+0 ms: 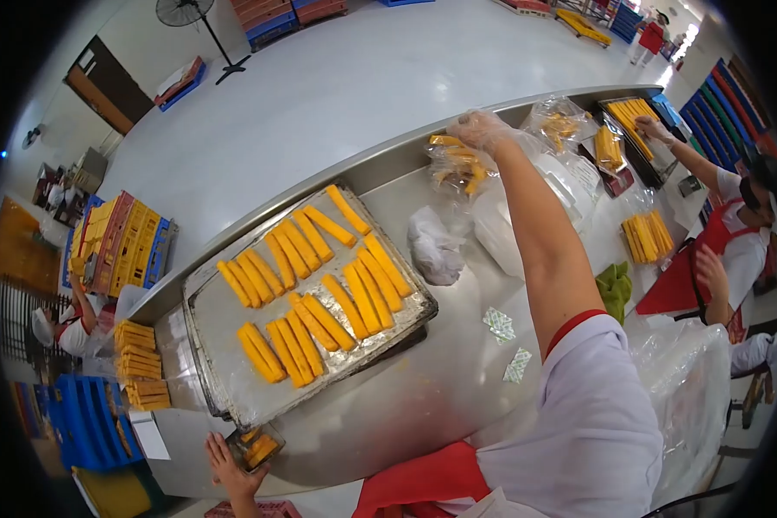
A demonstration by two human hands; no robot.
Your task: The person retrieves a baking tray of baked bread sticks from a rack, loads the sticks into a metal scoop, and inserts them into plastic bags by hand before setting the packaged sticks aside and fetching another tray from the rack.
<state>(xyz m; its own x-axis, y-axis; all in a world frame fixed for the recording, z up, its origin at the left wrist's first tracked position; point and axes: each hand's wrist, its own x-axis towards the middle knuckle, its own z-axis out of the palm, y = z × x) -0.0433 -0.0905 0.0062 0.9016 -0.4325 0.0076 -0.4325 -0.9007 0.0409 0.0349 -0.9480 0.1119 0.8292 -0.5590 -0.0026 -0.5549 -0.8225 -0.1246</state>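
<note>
My right hand (481, 131), in a clear plastic glove, reaches across the table with its fingers closed at the top of a clear plastic bag of yellow sticks (459, 166). At the lower left, my left hand (225, 466) has its fingers and thumb around the corner of a small metal container (259, 445) with short yellow pieces inside. Between the hands lies a worn metal tray (233, 332) bearing two rows of yellow baked-looking sticks (354, 298). A crumpled white plastic bag (435, 246) and a larger white plastic bundle (527, 216) sit near my right forearm.
Two green-and-white sachets (517, 365) lie on the steel table (388, 414). Filled bags (647, 236), a dark tray of sticks (634, 121) and a green cloth (614, 291) are at right, beside a co-worker in a red apron (695, 268). Stacked packs (140, 363) stand at left.
</note>
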